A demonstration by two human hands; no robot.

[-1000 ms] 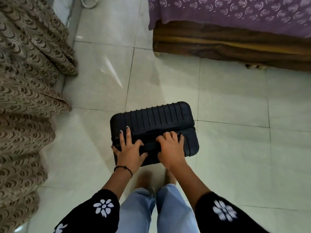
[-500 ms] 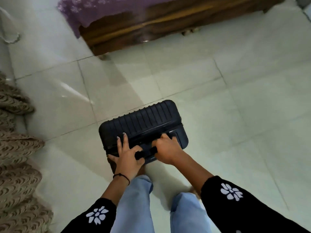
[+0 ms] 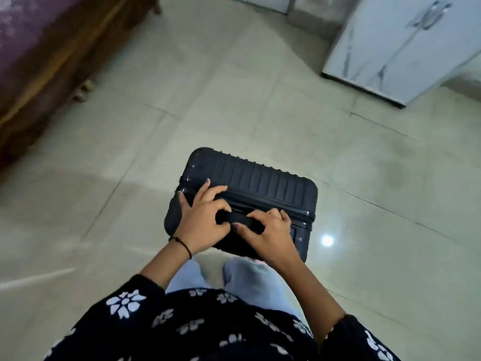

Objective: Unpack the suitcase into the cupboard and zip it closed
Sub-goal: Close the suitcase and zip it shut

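Note:
A dark ribbed hard-shell suitcase (image 3: 260,178) stands upright on the tiled floor in front of my legs, its zip shut along the top. My left hand (image 3: 203,217) rests on the left part of the top, thumb curled round the black carry handle (image 3: 238,218), fingers spread over the zip line. My right hand (image 3: 268,231) grips the same handle from the right, fingers wrapped over it. A pale grey cupboard (image 3: 406,48) with two closed doors stands at the upper right, well beyond the suitcase.
A wooden bed frame (image 3: 59,63) with a purple cover (image 3: 23,27) runs along the upper left. Glossy floor tiles (image 3: 234,100) lie between the suitcase and the cupboard. A second pale panel (image 3: 260,1) shows at the top edge.
My view has swung right: the curtain is gone, the bed has slid to the left, and the cupboard has come into view. The suitcase has turned with me, both hands still on its top.

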